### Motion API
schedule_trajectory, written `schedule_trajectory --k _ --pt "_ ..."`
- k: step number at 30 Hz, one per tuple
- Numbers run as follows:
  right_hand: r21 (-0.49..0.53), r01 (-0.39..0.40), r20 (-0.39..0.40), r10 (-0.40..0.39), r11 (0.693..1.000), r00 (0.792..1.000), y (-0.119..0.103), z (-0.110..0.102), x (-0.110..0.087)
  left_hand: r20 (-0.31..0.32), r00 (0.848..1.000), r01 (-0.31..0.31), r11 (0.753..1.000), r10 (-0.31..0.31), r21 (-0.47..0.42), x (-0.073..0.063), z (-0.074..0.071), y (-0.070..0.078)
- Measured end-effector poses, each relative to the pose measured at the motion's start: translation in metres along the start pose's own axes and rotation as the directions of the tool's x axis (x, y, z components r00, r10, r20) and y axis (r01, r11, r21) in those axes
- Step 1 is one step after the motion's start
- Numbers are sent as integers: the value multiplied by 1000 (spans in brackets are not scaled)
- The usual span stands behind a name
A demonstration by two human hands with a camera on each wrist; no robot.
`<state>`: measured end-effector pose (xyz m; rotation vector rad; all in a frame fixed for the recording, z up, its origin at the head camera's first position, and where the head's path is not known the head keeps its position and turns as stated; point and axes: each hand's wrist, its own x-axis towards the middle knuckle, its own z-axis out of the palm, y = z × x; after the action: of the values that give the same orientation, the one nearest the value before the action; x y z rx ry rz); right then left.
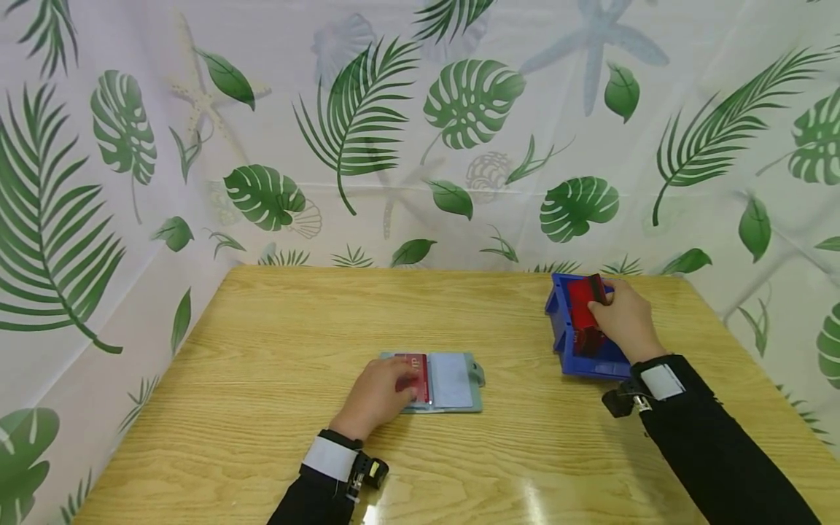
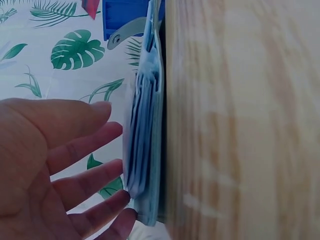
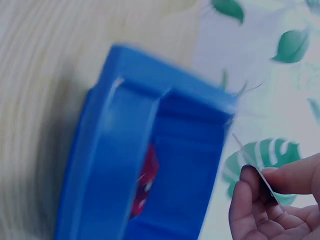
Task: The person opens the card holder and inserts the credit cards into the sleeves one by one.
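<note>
My left hand (image 1: 377, 394) rests with its fingertips on the left side of an open pale-green card holder (image 1: 453, 379), where a red card (image 1: 420, 386) with light lettering lies. Seen edge-on in the left wrist view, the card holder (image 2: 145, 125) shows several stacked sleeves, and the relaxed fingers touch their near face. Over a blue plastic bin (image 1: 593, 367) at the right, my right hand (image 1: 626, 321) pinches a red card (image 1: 580, 295) with a dark stripe. The right wrist view shows that card (image 3: 252, 162) edge-on between thumb and fingers. More red (image 3: 146, 182) lies inside the bin.
Both things stand on a wood-grain table (image 1: 295, 321). A white cloth (image 1: 394, 146) printed with green leaves hangs behind it and along the sides. The holder's clasp tab (image 1: 477, 374) sticks out to the right, toward the bin.
</note>
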<state>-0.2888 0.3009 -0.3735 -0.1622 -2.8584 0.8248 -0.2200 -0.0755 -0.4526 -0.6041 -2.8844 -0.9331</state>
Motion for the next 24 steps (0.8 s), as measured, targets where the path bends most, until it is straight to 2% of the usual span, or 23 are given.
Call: schedule_trajectory --k 8,13,18,24 --pt "111 78 89 -88 991 992 -36 0 -19 -92 994 49 997 -54 -53 3 -1 11" --pt "247 89 164 -132 965 978 -57 14 -30 -107 992 53 984 -72 -172 7 -7 20" --pt "363 72 228 -164 929 960 -73 34 -38 -74 992 68 932 -101 -357 8 -10 26" --pt "483 2 314 -175 875 933 -91 59 -46 -70 992 65 885 -109 -461 10 -11 28"
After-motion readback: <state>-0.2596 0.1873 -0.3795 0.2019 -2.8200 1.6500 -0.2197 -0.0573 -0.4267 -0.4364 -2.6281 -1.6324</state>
